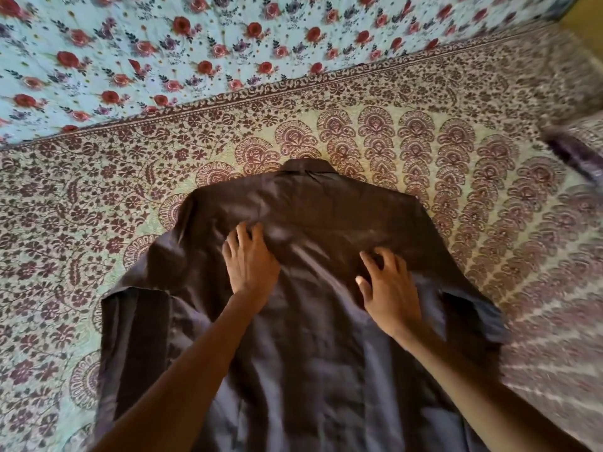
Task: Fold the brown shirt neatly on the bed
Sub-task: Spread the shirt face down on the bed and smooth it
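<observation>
On the bed, head view only: brown shirt point(310, 207) lies spread back-side up on the maroon-print bedspread point(424, 141), collar point(308, 168) pointing away from the person, hem toward them and running out of frame. Short sleeves stick out flat on both sides, left sleeve point(130, 321) and right sleeve point(473, 308); likely laid this way so the sides can fold in over the back. Left hand point(251, 259) rests palm-down on the upper back, fingers loose with the tips slightly bent, grasping nothing. Right hand point(388, 285) sits just beside it, fingers spread and arched with the tips touching cloth, also not gripping. Both look placed to flatten wrinkles before any fold; no fold made yet, so the task is early. Blue rose-print sheet point(163, 44) lies beyond the bedspread. Edges are motion-blurred.
</observation>
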Demonstrator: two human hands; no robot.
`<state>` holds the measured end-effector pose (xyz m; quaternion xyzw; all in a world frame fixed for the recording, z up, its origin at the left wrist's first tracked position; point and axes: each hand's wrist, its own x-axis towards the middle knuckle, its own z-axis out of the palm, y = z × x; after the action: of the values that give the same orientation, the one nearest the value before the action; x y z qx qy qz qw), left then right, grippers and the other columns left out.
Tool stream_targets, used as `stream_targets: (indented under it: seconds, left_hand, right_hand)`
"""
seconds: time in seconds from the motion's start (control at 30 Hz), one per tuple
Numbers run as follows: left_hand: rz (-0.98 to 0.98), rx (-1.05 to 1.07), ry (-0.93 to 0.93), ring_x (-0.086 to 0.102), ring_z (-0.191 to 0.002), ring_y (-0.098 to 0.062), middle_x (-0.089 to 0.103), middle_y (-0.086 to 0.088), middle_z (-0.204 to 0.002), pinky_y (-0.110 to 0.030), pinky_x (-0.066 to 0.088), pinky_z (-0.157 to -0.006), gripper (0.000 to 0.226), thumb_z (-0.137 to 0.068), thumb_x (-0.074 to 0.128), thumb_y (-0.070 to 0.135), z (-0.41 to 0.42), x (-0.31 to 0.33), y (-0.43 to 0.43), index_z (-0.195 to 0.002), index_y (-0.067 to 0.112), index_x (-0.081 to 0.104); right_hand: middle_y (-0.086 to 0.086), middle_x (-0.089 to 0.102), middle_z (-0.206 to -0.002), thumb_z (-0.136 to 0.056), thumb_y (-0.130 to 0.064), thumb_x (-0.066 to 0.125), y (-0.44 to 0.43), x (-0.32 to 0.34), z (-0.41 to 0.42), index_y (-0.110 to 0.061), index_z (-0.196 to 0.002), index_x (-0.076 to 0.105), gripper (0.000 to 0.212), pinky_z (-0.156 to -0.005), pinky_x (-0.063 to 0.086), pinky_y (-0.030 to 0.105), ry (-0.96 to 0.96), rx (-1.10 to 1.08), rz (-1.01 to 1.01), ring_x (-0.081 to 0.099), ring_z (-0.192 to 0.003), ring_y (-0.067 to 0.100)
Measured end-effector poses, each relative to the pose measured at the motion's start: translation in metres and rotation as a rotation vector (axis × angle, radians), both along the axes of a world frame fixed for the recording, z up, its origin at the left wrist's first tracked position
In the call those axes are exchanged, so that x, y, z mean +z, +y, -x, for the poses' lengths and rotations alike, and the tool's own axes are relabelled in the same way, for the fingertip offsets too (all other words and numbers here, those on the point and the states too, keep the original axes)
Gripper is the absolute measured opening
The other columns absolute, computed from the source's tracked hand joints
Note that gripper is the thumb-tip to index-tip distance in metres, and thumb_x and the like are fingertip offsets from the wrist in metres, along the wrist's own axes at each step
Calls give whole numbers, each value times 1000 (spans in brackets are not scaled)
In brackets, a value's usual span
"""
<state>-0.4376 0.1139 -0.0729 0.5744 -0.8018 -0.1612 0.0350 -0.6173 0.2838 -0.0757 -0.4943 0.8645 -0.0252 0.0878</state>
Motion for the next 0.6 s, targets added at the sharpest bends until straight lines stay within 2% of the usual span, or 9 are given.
stream_targets:
  seconds: [0.1,0.2,0.27,0.37,0.47,0.6]
  left_hand:
    - [-6,-284,105,47,-116,-34,46,-10,-133,-46,44,-91,52,-81,62,25,17,6,66,-131,18,48]
    - [-67,-551,53,49,-117,-29,47,-4,-136,-44,47,-88,61,-77,64,40,27,1,137,-133,27,45]
    - [-58,-571,-14,50,-116,-29,49,-3,-134,-44,47,-88,67,-73,68,41,25,-5,170,-134,29,45]
    - [-69,-464,-30,53,-113,-30,52,-5,-130,-44,49,-85,63,-69,75,30,14,-8,211,-128,22,54]
    - [-84,-534,-55,55,-110,-29,52,-4,-132,-43,50,-82,64,-67,75,31,-3,-3,261,-127,24,55]
    - [-142,-621,-125,53,-113,-28,49,-3,-134,-44,51,-83,66,-70,70,30,-41,8,324,-133,28,50]
  right_hand:
    - [10,49,-133,-94,-35,53,70,-1,19,-21,-136,51,44,-90,48,44,3,-89,-87,49,-119,31]
    - [12,53,-127,-94,-28,53,125,4,24,-16,-131,55,39,-91,47,43,-75,-270,-66,52,-114,34]
    - [13,52,-125,-92,-26,56,151,8,17,-16,-131,53,40,-90,47,42,-114,-356,-48,53,-113,35]
    - [13,54,-125,-90,-26,61,184,13,-3,-15,-134,47,47,-92,47,41,-272,-500,-38,53,-116,33]
    - [13,66,-110,-90,-32,60,209,22,-24,-16,-125,49,40,-81,48,38,-449,-624,-30,61,-107,33]
    - [13,66,-109,-88,-39,54,248,43,-55,-16,-107,54,29,-78,47,38,-593,-692,-256,62,-105,36]
